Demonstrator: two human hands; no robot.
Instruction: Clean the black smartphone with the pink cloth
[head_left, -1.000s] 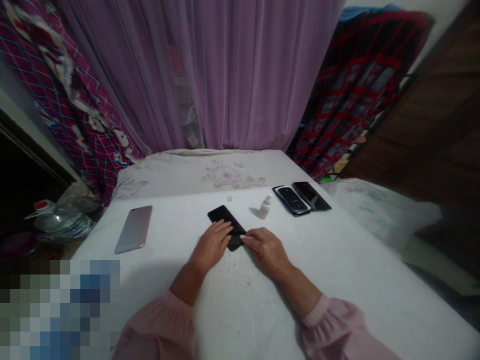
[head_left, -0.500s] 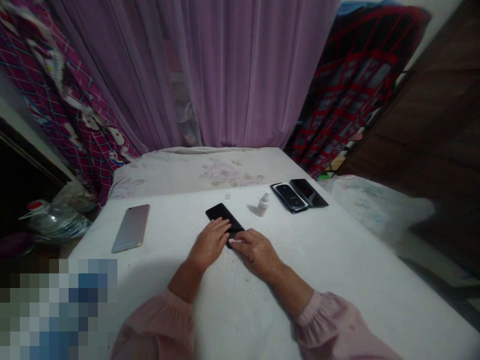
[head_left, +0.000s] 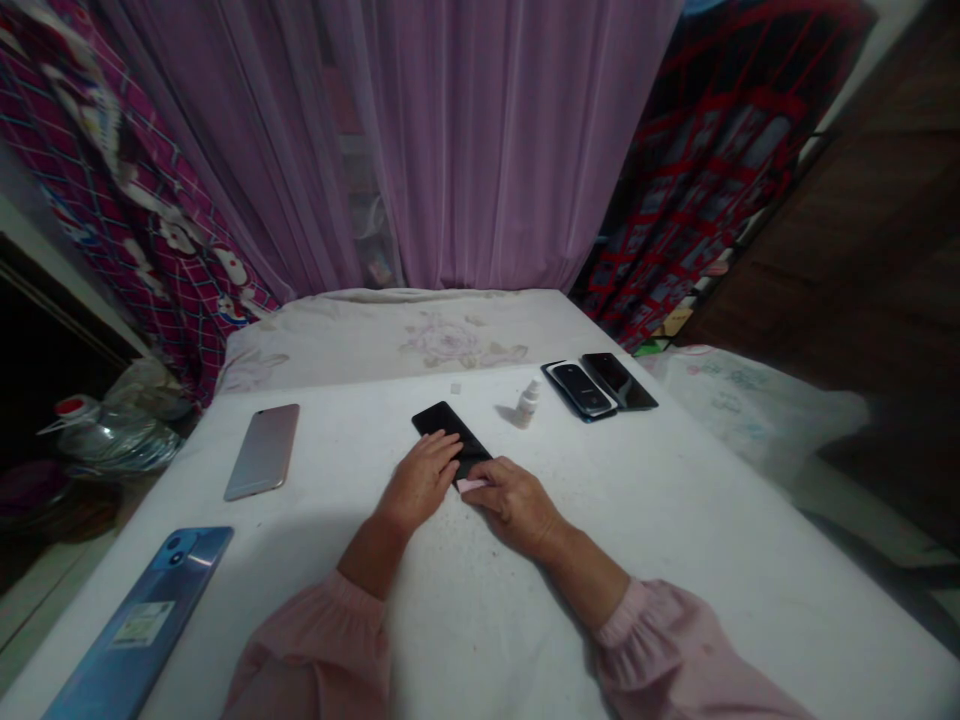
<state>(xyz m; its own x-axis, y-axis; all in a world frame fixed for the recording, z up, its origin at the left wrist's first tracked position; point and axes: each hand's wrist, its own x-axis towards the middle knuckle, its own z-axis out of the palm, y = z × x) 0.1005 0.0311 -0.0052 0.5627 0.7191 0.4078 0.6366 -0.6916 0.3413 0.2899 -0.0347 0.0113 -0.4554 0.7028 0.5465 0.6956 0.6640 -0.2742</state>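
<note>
A black smartphone point(head_left: 441, 416) lies screen up, slanted, on the white-covered table. My left hand point(head_left: 421, 482) rests on its left side, fingers stretched flat over the screen. My right hand point(head_left: 519, 505) is closed at the phone's near end, pinching a small pale pink piece point(head_left: 472, 485) against it. Whether that piece is cloth or sponge I cannot make out. Beyond the phone, to the right, stands a small white bottle point(head_left: 528, 404). A tiny pale square point(head_left: 455, 388) lies behind the phone.
At the left lie a rose-gold phone point(head_left: 262, 452), back up, and a blue phone point(head_left: 142, 625) with a sticker. Several dark phones point(head_left: 585, 390) sit at the back right. A floral cloth point(head_left: 450, 340) covers the far end. A large water bottle point(head_left: 112, 435) stands beyond the left edge.
The right hand and the pink piece have barely shifted at the phone's near end; the left hand stays flat. The blue phone, covered by a pixelated patch before, now shows clearly.
</note>
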